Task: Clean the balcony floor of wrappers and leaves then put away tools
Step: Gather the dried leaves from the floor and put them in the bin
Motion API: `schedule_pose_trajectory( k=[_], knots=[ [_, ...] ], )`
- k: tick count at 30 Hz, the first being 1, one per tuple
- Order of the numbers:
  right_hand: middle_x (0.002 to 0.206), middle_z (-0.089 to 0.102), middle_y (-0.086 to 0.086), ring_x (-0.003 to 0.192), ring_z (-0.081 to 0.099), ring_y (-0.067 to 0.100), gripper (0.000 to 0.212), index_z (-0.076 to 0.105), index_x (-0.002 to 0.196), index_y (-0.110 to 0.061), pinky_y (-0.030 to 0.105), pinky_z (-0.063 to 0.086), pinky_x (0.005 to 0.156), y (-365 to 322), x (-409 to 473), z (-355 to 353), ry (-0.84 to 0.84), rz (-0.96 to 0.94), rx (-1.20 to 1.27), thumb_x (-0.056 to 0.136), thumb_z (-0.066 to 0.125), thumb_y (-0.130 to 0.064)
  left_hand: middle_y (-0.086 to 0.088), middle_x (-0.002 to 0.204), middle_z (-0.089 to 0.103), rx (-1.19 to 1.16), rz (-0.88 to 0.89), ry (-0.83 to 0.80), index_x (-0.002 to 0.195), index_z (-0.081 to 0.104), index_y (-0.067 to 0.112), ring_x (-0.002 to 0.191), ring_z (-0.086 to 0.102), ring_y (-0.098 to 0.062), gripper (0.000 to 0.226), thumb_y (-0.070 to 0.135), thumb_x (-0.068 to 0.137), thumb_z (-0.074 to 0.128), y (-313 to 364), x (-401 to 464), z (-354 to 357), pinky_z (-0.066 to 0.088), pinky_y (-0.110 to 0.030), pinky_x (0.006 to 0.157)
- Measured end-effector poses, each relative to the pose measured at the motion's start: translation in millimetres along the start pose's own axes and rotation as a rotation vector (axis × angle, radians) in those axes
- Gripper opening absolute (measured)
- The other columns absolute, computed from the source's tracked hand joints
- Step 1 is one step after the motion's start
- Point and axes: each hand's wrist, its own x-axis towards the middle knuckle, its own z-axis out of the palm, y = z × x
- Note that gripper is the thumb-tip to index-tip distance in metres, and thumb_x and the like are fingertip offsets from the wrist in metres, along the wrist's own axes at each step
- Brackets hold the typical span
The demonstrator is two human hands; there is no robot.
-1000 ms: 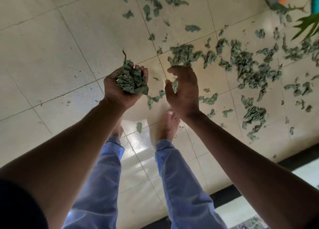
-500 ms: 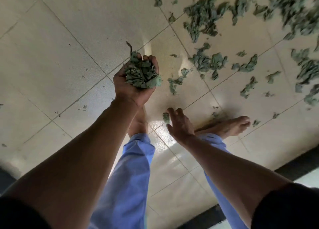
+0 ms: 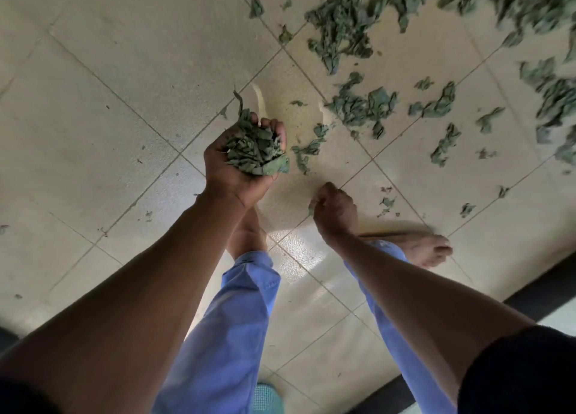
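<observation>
My left hand (image 3: 232, 167) is cupped palm up around a bunch of dry green leaves (image 3: 254, 147), held above the pale tiled floor (image 3: 124, 80). My right hand (image 3: 335, 209) is lower and to the right, near the floor, with its fingers curled in. A small green leaf piece (image 3: 310, 208) shows at its fingertips. More dry leaves (image 3: 361, 105) lie scattered over the tiles to the upper right, with a thicker heap (image 3: 343, 27) further back.
My bare feet stand on the tiles, the right foot (image 3: 427, 250) turned out to the right. A dark strip (image 3: 530, 295) runs along the floor's edge at lower right. A teal object (image 3: 265, 398) peeks out between my legs at the bottom.
My right hand has dropped from beside the left hand toward the floor and curled its fingers closed on a leaf piece. The view has swung left; my left hand keeps its bunch.
</observation>
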Motion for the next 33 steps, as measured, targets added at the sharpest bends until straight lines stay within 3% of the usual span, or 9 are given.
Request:
schedule_pose_trajectory(
  k=[4, 9, 12, 15, 17, 20, 26, 30, 33],
  knots=[
    [0.090, 0.069, -0.001, 0.089, 0.065, 0.030, 0.020, 0.062, 0.092, -0.024, 0.027, 0.035, 0.066, 20, 21, -45, 0.123, 0.202, 0.136, 0.084, 0.059, -0.005, -0.018, 0.082, 0.067, 0.086, -0.032, 0.013, 0.079, 0.071, 0.000, 0.079, 0.070, -0.034, 0.039, 0.015, 0.103, 0.043, -23, 5, 8, 0.061, -0.042, 0.078],
    [0.105, 0.070, 0.007, 0.102, 0.063, 0.033, 0.017, 0.067, 0.102, -0.021, 0.030, 0.045, 0.076, 78, 44, -73, 0.186, 0.279, 0.110, 0.085, 0.068, -0.021, -0.017, 0.083, 0.065, 0.113, -0.092, -0.006, 0.080, 0.069, 0.001, 0.082, 0.067, -0.033, 0.036, 0.014, 0.102, 0.044, -52, 19, 13, 0.060, -0.041, 0.081],
    [0.117, 0.054, 0.008, 0.103, 0.054, 0.029, 0.047, 0.051, 0.115, -0.025, 0.037, 0.047, 0.083, 106, 42, -78, 0.150, 0.283, 0.032, 0.078, 0.079, -0.034, -0.015, 0.083, 0.066, 0.157, -0.113, -0.016, 0.079, 0.070, 0.002, 0.085, 0.066, -0.032, 0.040, 0.016, 0.103, 0.042, -67, 25, 15, 0.059, -0.038, 0.081],
    [0.120, 0.047, 0.010, 0.094, 0.050, 0.029, 0.066, 0.042, 0.121, -0.022, 0.037, 0.045, 0.082, 126, 36, -73, 0.091, 0.323, 0.070, 0.072, 0.086, -0.030, -0.012, 0.085, 0.067, 0.240, -0.149, -0.026, 0.081, 0.070, 0.005, 0.085, 0.069, -0.032, 0.040, 0.018, 0.104, 0.041, -83, 27, 18, 0.055, -0.035, 0.081],
    [0.119, 0.048, 0.012, 0.090, 0.048, 0.027, 0.062, 0.042, 0.122, -0.020, 0.032, 0.040, 0.077, 130, 33, -69, 0.087, 0.350, 0.124, 0.075, 0.083, -0.018, -0.013, 0.084, 0.067, 0.212, -0.154, -0.023, 0.081, 0.070, 0.003, 0.081, 0.069, -0.031, 0.039, 0.016, 0.103, 0.041, -91, 30, 20, 0.057, -0.036, 0.082],
    [0.116, 0.049, 0.010, 0.089, 0.047, 0.025, 0.041, 0.047, 0.121, -0.016, 0.029, 0.034, 0.074, 119, 36, -63, 0.157, 0.393, 0.227, 0.086, 0.063, -0.003, -0.016, 0.083, 0.065, 0.179, -0.152, -0.022, 0.078, 0.069, 0.000, 0.080, 0.069, -0.031, 0.039, 0.013, 0.103, 0.042, -101, 33, 21, 0.061, -0.040, 0.083],
    [0.108, 0.057, 0.006, 0.086, 0.043, 0.014, 0.022, 0.061, 0.105, -0.009, 0.013, 0.034, 0.058, 73, 66, -65, 0.182, 0.179, 0.280, 0.086, 0.058, 0.004, -0.014, 0.086, 0.064, 0.240, -0.170, -0.047, 0.079, 0.069, 0.002, 0.083, 0.068, -0.031, 0.033, 0.012, 0.099, 0.045, -107, 35, 22, 0.060, -0.040, 0.081],
    [0.106, 0.059, 0.006, 0.090, 0.050, 0.016, 0.029, 0.062, 0.103, -0.016, 0.015, 0.032, 0.060, 56, 77, -67, 0.120, -0.037, 0.202, 0.081, 0.058, 0.002, -0.011, 0.088, 0.065, 0.347, -0.157, -0.063, 0.079, 0.071, 0.006, 0.086, 0.067, -0.031, 0.041, 0.017, 0.102, 0.040, -102, 39, 21, 0.054, -0.035, 0.078],
    [0.108, 0.048, -0.001, 0.089, 0.049, 0.019, 0.048, 0.048, 0.113, -0.024, 0.024, 0.036, 0.056, 55, 68, -73, 0.128, -0.098, 0.080, 0.072, 0.066, -0.006, -0.011, 0.087, 0.063, 0.344, -0.164, -0.076, 0.078, 0.070, 0.005, 0.086, 0.065, -0.031, 0.044, 0.017, 0.104, 0.037, -99, 39, 24, 0.052, -0.034, 0.080]
  ],
)
